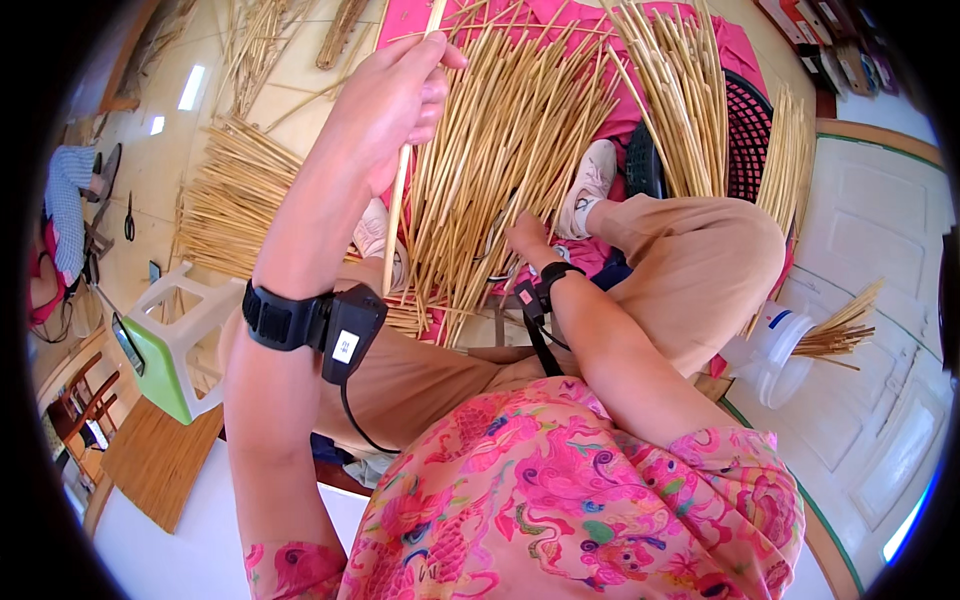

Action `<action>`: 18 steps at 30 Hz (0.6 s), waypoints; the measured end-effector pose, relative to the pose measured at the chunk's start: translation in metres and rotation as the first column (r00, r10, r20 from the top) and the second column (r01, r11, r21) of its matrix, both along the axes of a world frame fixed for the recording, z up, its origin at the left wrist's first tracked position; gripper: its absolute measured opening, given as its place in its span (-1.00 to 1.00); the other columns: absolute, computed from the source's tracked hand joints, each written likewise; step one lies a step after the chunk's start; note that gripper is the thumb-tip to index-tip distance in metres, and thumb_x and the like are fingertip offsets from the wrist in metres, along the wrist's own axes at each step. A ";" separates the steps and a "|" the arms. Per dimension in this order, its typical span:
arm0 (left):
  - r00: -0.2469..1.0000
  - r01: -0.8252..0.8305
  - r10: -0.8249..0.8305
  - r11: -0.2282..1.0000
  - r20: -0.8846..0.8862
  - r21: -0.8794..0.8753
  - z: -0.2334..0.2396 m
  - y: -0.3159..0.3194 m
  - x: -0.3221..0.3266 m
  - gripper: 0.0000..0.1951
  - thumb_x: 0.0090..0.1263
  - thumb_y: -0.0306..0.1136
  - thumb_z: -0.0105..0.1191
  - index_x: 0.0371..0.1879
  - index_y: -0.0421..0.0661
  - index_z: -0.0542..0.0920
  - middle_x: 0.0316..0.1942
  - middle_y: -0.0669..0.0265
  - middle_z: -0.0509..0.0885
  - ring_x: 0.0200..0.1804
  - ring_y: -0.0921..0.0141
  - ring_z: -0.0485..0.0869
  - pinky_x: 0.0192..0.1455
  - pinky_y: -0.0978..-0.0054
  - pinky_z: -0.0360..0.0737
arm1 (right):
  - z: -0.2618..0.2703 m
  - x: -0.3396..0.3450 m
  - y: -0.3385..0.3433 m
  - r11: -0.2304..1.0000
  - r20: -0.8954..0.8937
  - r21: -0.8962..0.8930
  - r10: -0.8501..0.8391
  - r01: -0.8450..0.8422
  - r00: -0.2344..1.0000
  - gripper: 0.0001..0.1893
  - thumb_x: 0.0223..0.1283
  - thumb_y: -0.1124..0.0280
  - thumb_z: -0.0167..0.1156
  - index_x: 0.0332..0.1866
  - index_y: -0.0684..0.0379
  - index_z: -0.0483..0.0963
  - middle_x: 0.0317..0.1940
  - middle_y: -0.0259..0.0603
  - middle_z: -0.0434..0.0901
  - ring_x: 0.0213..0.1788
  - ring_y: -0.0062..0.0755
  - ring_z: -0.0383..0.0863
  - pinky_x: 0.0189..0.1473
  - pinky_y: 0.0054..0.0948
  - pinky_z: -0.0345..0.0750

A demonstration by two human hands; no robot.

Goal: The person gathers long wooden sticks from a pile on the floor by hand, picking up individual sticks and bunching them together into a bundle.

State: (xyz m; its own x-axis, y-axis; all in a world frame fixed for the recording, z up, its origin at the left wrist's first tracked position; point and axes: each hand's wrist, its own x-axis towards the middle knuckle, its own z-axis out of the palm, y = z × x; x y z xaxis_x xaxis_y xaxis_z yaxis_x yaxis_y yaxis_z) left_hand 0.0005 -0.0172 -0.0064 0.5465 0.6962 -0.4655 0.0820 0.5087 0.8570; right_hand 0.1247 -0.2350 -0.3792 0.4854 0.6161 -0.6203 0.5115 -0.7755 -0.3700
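Note:
My left hand (401,101) is raised at the upper middle, its fingers closed around a few pale dry plant stalks (394,232). They run lengthwise past my wrist and down toward the forearm. Below and beside them a broad heap of straw-coloured stalks (487,142) lies on a pink cloth (739,49), between my shoes. My right hand (528,234) is low at the near right part of this heap, with curled fingers touching or very near the stalks. Its fingertips are partly hidden, so its grip is unclear. Both forearms wear black strapped devices.
More stalks (240,195) lie on the floor at left. A thick bundle (675,97) stands by a dark perforated plastic basket (750,124) at right. A green and white stool (161,367) is left of me, a plastic bucket (772,356) at right. Scissors (130,221) and another person are far left.

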 end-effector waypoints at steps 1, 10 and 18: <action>1.000 0.003 -0.003 1.000 0.017 0.010 0.000 0.001 0.000 -0.77 0.46 -0.24 -0.21 -0.32 -0.11 0.44 -0.68 0.60 0.10 -0.66 0.69 0.05 -0.65 0.71 0.00 | 0.008 0.000 0.006 0.999 0.023 0.031 0.028 -0.029 0.999 -0.77 -0.07 0.36 0.18 -0.32 0.28 0.46 -0.52 -0.01 0.59 -0.51 -0.14 0.64 -0.42 -0.27 0.55; 0.989 -0.051 0.058 0.997 0.134 -0.051 0.007 0.015 -0.012 -0.77 0.48 -0.26 -0.24 -0.27 -0.13 0.44 -0.66 0.57 0.17 -0.65 0.67 0.09 -0.63 0.72 0.06 | 0.219 0.011 0.112 0.928 -0.933 0.112 -0.025 0.356 0.359 -0.75 0.26 0.38 0.06 0.01 0.21 0.41 -0.36 -0.30 0.59 -0.48 -0.66 0.49 -0.42 -0.70 0.46; 0.973 -0.054 0.045 0.998 0.228 0.034 -0.003 0.023 -0.019 -0.74 0.48 -0.26 -0.23 -0.18 -0.20 0.47 -0.47 0.42 0.46 -0.46 0.59 0.40 -0.38 0.65 0.43 | 0.379 0.052 0.148 0.947 -0.901 0.297 0.236 0.120 0.364 -0.69 0.21 0.45 0.09 0.05 0.28 0.37 -0.44 -0.26 0.58 -0.56 -0.62 0.51 -0.57 -0.75 0.43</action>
